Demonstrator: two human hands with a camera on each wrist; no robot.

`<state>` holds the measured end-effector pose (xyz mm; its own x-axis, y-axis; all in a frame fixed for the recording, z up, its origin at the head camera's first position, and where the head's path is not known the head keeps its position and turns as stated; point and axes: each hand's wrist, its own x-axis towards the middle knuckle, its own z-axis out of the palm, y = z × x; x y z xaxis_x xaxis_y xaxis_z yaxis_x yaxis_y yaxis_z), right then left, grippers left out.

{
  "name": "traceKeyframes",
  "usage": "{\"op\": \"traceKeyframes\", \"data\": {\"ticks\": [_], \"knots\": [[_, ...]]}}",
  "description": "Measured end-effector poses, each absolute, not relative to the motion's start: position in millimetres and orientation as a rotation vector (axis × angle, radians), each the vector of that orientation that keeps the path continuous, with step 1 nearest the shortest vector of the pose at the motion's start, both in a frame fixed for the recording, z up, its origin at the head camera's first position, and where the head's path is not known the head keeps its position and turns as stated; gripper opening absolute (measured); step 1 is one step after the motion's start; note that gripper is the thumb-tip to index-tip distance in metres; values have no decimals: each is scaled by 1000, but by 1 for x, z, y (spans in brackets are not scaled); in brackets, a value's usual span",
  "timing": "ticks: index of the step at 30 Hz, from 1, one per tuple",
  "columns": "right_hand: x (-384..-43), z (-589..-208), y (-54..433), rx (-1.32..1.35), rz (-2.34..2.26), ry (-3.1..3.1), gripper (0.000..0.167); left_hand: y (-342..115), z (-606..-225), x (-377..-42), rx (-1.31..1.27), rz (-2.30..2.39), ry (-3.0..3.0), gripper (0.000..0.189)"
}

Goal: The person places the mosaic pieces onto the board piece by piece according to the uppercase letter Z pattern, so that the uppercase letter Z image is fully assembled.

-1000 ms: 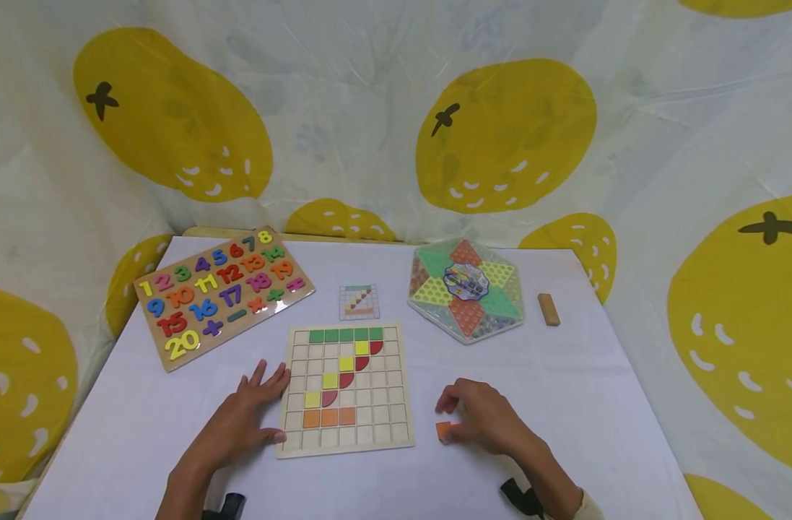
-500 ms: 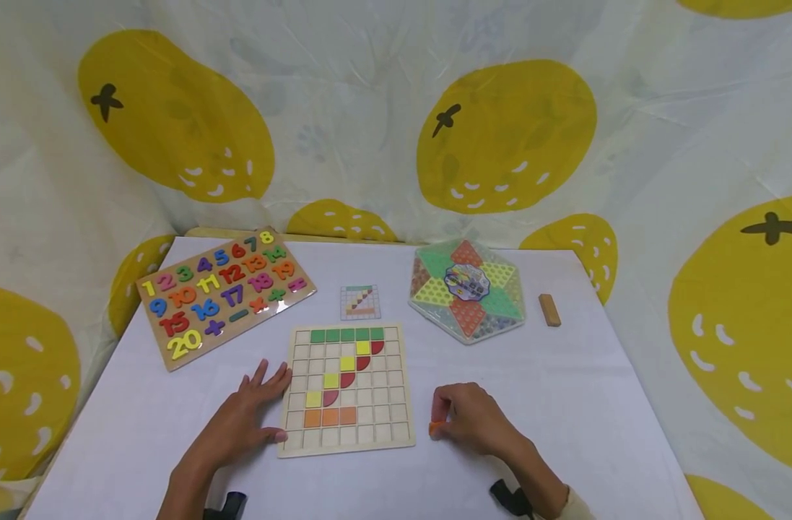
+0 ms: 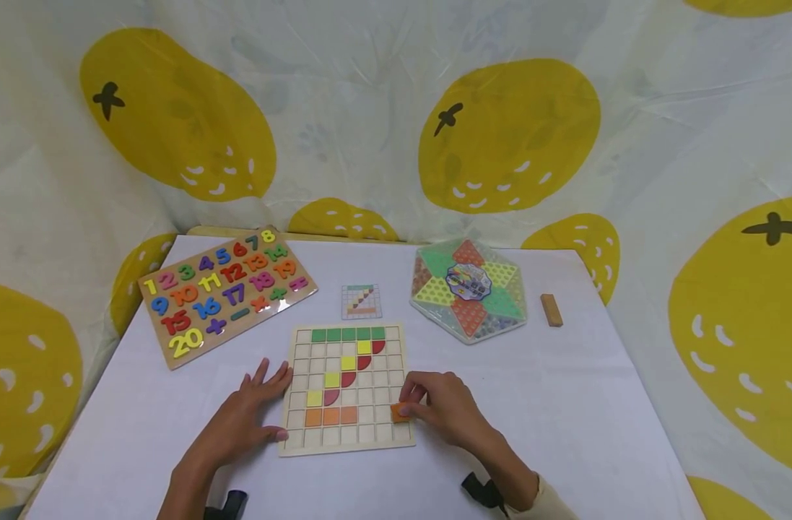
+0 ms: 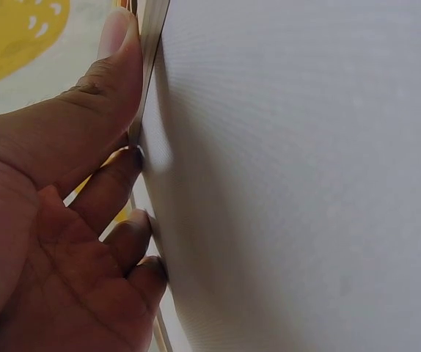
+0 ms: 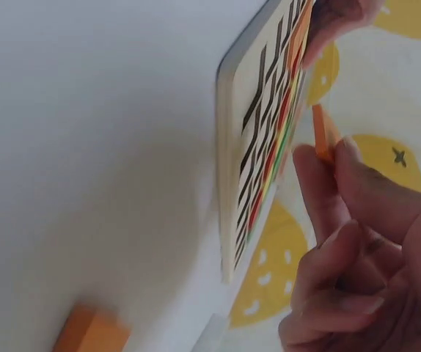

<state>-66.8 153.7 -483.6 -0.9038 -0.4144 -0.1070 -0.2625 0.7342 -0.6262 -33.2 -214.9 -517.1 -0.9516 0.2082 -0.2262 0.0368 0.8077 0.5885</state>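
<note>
A pale wooden grid board (image 3: pixel 386 432) lies on the white table, holding a green row, a diagonal of yellow squares and red quarter-rounds, and three orange squares (image 3: pixel 331 416). At its left edge my left hand (image 3: pixel 240 422) rests with spread fingers, thumb and fingertips against the rim; the left wrist view shows the thumb (image 4: pixel 115 66) along the edge. My right hand (image 3: pixel 442 406) pinches an orange square tile (image 3: pixel 398 413) between thumb and index finger. In the right wrist view this tile (image 5: pixel 324 133) is raised above the board's surface, near its right edge.
A number puzzle board (image 3: pixel 227 296) lies at the back left. Behind the grid board is a small pattern card (image 3: pixel 362 302). To the right are a hexagonal Chinese checkers set (image 3: pixel 468 290) and a small wooden block (image 3: pixel 551 310). A fruit-print cloth (image 3: pixel 363 108) hangs behind.
My right hand has taken up the orange square tile from the table and carried it left, over the board's right edge. The left hand has stayed in place.
</note>
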Motion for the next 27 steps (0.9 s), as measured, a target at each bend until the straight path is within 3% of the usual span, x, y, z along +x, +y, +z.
{"op": "traceKeyframes", "data": {"ticks": [14,27], "knots": [[-73,-496,98,-419,-853,2700,25,-213,-516,-33,189,872,2726,104],[-73,-497,89,-477,-789,2669,21,-213,-517,-34,178,872,2715,106]]}}
